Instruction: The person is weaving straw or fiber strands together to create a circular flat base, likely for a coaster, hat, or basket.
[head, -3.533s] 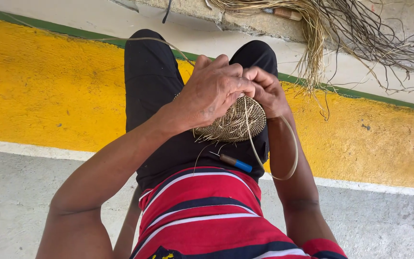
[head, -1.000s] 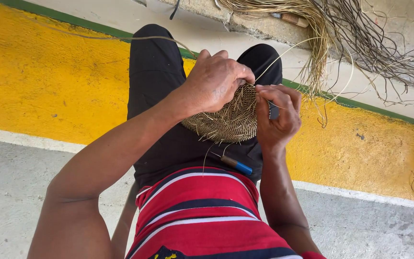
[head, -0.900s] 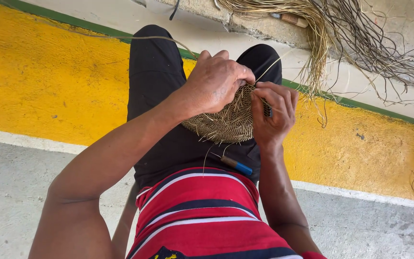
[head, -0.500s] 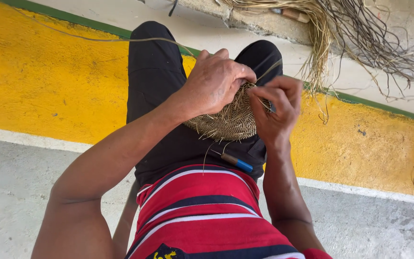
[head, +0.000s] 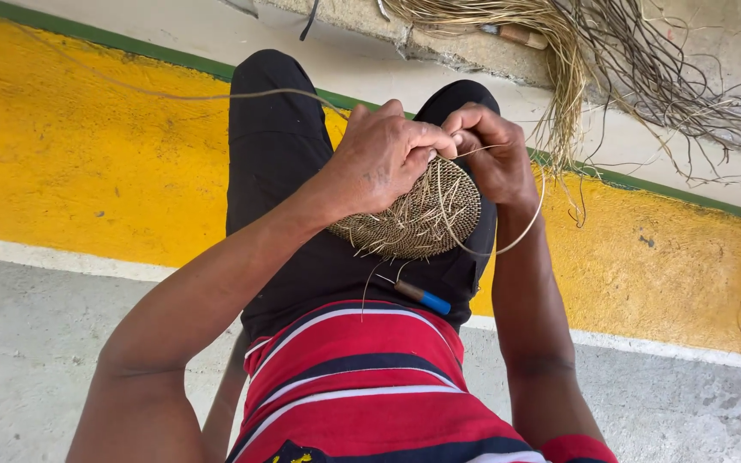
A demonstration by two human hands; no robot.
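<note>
Two hands meet at a small round woven disc (head: 418, 219) on the person's lap: left hand (head: 383, 163) clamps its rim at 10 o'clock, right hand (head: 492, 159) pinches a looping fibre strand (head: 521, 230) at 2 o'clock; only a flat coiled base exists, loose ends untrimmed.

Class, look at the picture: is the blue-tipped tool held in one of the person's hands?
No, the blue-tipped tool lies on the lap, below the woven disc that the left hand and right hand grip.
</note>
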